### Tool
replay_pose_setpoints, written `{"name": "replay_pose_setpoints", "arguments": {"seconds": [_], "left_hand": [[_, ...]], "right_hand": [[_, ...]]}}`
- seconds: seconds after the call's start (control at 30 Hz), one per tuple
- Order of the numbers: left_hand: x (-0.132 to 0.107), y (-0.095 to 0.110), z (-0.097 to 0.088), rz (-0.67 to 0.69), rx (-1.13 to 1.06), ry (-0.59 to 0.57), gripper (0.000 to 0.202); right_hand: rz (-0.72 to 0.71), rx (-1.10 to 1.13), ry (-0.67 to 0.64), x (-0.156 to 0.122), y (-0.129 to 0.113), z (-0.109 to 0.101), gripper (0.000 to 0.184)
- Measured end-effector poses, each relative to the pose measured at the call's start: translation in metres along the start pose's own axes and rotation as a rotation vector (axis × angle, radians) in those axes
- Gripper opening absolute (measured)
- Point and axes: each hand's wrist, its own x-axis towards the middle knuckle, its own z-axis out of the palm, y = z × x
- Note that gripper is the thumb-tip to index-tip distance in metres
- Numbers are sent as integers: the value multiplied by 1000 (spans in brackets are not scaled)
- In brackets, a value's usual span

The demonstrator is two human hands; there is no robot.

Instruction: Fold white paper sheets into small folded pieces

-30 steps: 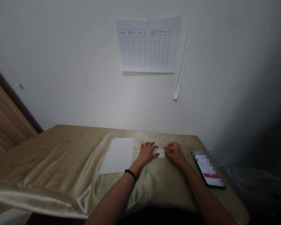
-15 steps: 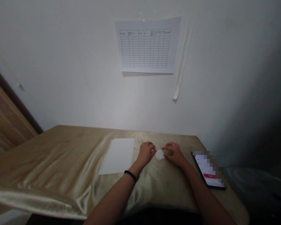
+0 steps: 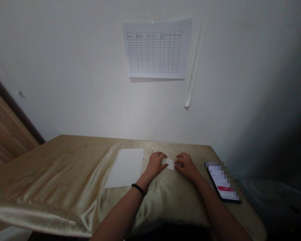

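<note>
Both Hands Near, Facing Inward

Left forearm (image 3: pixel 125 207) points to 1 o'clock, right forearm (image 3: pixel 213 207) to 11. Left hand (image 3: pixel 155 163): fingers curled, thumb toward 3 o'clock. Right hand (image 3: pixel 186 164): fingers bent, tips toward 9. Hands do not touch.

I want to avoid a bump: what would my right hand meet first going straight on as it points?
Likely the small white paper just by your right hand, then your left hand beyond; exact contact is unclear.
</note>
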Motion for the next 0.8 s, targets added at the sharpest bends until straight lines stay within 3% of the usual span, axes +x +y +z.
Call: {"name": "replay_pose_setpoints", "arguments": {"seconds": [0.17,0.4,0.57,0.8], "left_hand": [[1,1,-3,-32,2,-19,13],[1,-1,-2,-111,36,14,22],[-1,-1,-2,-140,51,19,20],[-5,4,-2,-50,49,-147,28]], "right_hand": [[28,3,6,-2,-1,4,38],[-77,35,-52,-3,-11,1,11],[-88,72,-73,-3,-15,0,10],[-16,54,16,-1,-2,3,19]]}}
